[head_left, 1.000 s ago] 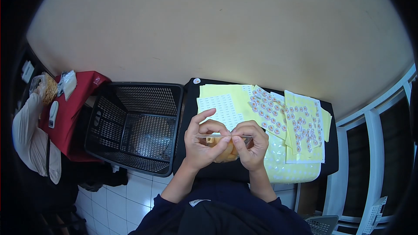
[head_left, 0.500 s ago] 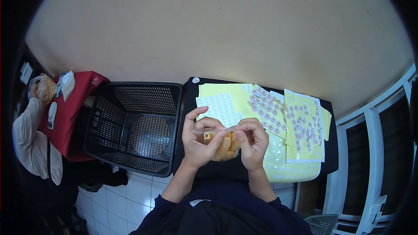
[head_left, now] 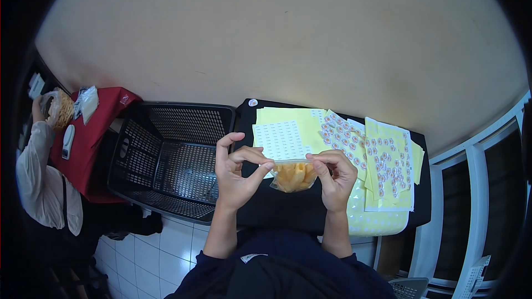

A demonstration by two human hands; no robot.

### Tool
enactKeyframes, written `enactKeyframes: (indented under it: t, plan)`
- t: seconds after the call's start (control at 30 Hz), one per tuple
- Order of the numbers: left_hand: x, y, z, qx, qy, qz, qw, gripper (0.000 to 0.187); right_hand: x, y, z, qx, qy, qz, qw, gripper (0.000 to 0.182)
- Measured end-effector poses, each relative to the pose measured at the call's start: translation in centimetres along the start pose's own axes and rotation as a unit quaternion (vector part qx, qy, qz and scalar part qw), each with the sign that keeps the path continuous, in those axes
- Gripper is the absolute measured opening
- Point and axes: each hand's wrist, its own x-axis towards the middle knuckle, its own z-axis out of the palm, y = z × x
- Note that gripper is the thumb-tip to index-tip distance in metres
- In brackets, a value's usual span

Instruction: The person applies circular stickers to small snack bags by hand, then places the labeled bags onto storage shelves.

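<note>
A small clear bag (head_left: pixel 293 177) with yellow-orange snack pieces hangs between my hands, its top edge stretched flat. My left hand (head_left: pixel 238 174) pinches the left end of that edge between thumb and index finger, with another finger raised. At the right end, my right hand (head_left: pixel 334 180) pinches the edge the same way. Just beyond the bag, a white sheet of small printed labels (head_left: pixel 279 139) lies on yellow paper (head_left: pixel 305 124).
Left of me stands a black basket (head_left: pixel 177 155). Sticker sheets (head_left: pixel 388 160) cover the right of the black table (head_left: pixel 266 207). At far left, a co-worker (head_left: pixel 41 177) holds a snack bag (head_left: pixel 60 109) beside a red-covered table (head_left: pixel 83 149).
My hands have moved apart toward the ends of the bag's top edge, which is now pulled straight. More of the bag shows between them.
</note>
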Motion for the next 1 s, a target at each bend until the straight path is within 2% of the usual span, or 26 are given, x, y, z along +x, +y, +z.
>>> enactKeyframes:
  t: [0.1, 0.23, 0.3, 0.33, 0.4, 0.43, 0.47, 0.53, 0.63, 0.67, 0.73, 0.8, 0.87, 1.0]
  plan:
    - [-0.1, -0.2, -0.1, -0.008, -0.009, -0.025, 1.000, 0.056, -0.1, 0.2, -0.4, -0.017, -0.009, 0.008, 1.000, 0.006]
    - [-0.7, -0.8, -0.2, -0.031, -0.016, -0.071, 0.997, 0.058, -0.7, 0.6, -0.3, 0.028, -0.021, 0.071, 0.997, 0.009]
    - [-1.6, -2.1, -0.7, -0.105, -0.009, -0.146, 0.984, 0.061, -1.8, 1.7, 0.0, 0.059, -0.031, 0.114, 0.991, 0.010]
    - [-2.3, -2.8, -0.6, -0.106, -0.011, -0.147, 0.983, 0.061, -2.6, 2.6, 0.2, 0.082, -0.024, 0.135, 0.987, 0.012]
    - [-4.2, -4.2, -0.6, -0.195, -0.027, -0.209, 0.958, 0.068, -4.3, 5.1, -0.1, 0.086, -0.006, 0.204, 0.975, 0.017]
    - [-5.2, -4.4, -0.8, -0.207, -0.091, -0.254, 0.940, 0.072, -4.9, 5.7, -0.1, 0.085, -0.005, 0.204, 0.975, 0.017]
    - [-7.3, -6.1, -1.1, -0.153, -0.131, -0.277, 0.940, 0.069, -5.4, 6.1, 0.0, 0.098, 0.001, 0.239, 0.966, 0.019]
    - [-8.2, -5.2, -0.5, -0.065, -0.208, -0.295, 0.930, 0.060, -6.5, 7.1, 0.2, 0.091, -0.012, 0.276, 0.957, 0.022]
    - [-9.4, -6.4, -0.9, -0.067, -0.185, -0.351, 0.915, 0.052, -7.3, 7.3, 0.5, 0.099, -0.039, 0.286, 0.952, 0.021]
    - [-9.4, -6.8, -0.9, -0.069, -0.188, -0.352, 0.914, 0.052, -7.2, 7.6, 0.3, 0.097, -0.036, 0.287, 0.952, 0.021]
    - [-9.2, -7.5, -1.1, -0.193, -0.102, -0.335, 0.917, 0.045, -6.6, 9.0, 0.0, 0.012, 0.010, 0.173, 0.985, 0.023]
    - [-8.0, -7.2, -0.8, -0.295, -0.048, -0.362, 0.883, 0.048, -5.4, 10.4, -1.1, -0.176, 0.018, 0.142, 0.974, 0.031]
    - [-7.1, -10.5, -1.1, -0.488, -0.035, -0.408, 0.771, 0.047, -3.5, 12.0, -1.5, -0.307, -0.010, 0.099, 0.947, 0.037]
    - [-4.5, -12.6, 1.8, -0.478, -0.004, -0.419, 0.772, 0.047, -2.1, 13.8, -0.5, -0.342, -0.018, 0.085, 0.936, 0.038]
